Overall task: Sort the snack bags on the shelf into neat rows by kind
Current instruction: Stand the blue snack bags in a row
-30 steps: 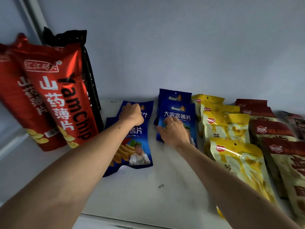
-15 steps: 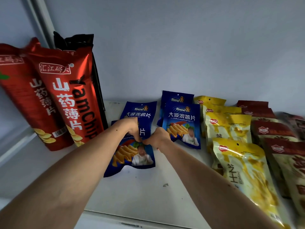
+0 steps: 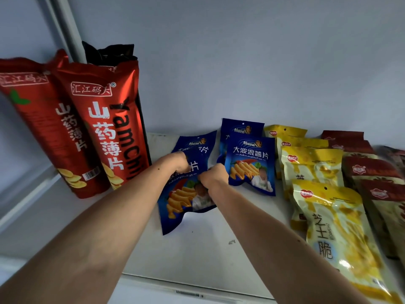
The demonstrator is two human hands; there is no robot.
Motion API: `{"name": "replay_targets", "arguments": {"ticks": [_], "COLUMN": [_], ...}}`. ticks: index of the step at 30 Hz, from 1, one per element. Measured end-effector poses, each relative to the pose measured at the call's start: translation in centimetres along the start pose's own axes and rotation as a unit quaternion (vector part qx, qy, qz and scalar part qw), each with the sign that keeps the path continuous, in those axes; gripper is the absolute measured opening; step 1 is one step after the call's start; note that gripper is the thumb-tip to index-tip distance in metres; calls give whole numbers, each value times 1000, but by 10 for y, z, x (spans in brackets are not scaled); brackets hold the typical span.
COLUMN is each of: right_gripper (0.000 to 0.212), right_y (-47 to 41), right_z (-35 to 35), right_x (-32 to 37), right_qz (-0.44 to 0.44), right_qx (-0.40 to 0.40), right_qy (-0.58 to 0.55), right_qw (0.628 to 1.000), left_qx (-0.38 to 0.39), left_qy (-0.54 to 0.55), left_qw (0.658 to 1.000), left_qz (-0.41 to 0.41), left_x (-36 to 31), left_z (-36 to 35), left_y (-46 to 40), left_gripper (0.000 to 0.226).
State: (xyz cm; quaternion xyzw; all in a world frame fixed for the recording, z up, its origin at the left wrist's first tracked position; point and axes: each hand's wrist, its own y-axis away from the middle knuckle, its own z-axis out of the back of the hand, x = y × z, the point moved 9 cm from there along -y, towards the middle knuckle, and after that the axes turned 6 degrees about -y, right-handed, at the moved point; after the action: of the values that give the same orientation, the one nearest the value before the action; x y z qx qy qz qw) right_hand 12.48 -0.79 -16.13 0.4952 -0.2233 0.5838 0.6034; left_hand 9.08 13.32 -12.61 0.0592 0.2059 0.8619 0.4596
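Observation:
On the white shelf (image 3: 197, 255) several blue potato-chip bags lie flat near the middle. My left hand (image 3: 178, 162) and my right hand (image 3: 215, 175) both pinch the front blue bag (image 3: 182, 200), which overlaps another blue bag (image 3: 197, 142) behind it. To the right, two more blue bags (image 3: 249, 163) lie stacked in a row. Further right runs a row of yellow bags (image 3: 335, 229). A row of dark red bags (image 3: 370, 172) follows at the far right.
Tall red yam-chip bags (image 3: 105, 128) stand upright at the left, with a black bag (image 3: 109, 53) behind them against the wall. The shelf's front edge (image 3: 188, 290) runs along the bottom. A small scrap (image 3: 231, 242) lies on the bare shelf.
My right hand left the right blue bags and came over to the front left bag. My left hand slid down from the bag's top, and both hands now grip it.

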Motion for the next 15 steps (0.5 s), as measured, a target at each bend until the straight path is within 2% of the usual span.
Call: {"name": "replay_targets", "arguments": {"ticks": [3,7,10,13,15], "right_gripper": [21,34,30,30,30], "right_y": [1,14,32,43,44], "right_z": [12,45,75,100,116], "right_x": [10,27,29,19,6], "right_qz": [32,146,215,225,215], "right_qx": [-10,-2,32,65,75], "right_qy": [-23,-64,-132,-218,-267], "right_qw": [999,987,967,948,936], "left_qx": [-63,-124,-152,-117,-48], "left_qy": [83,210,333,448,526], "left_qw": [993,965,926,881,845], "left_qz": [50,94,96,100,83], "left_x": [9,9,7,0,-12], "left_z": [12,32,43,38,25], "left_y": [-6,-5,-6,-6,-7], "left_gripper": [58,64,72,77,77]}}
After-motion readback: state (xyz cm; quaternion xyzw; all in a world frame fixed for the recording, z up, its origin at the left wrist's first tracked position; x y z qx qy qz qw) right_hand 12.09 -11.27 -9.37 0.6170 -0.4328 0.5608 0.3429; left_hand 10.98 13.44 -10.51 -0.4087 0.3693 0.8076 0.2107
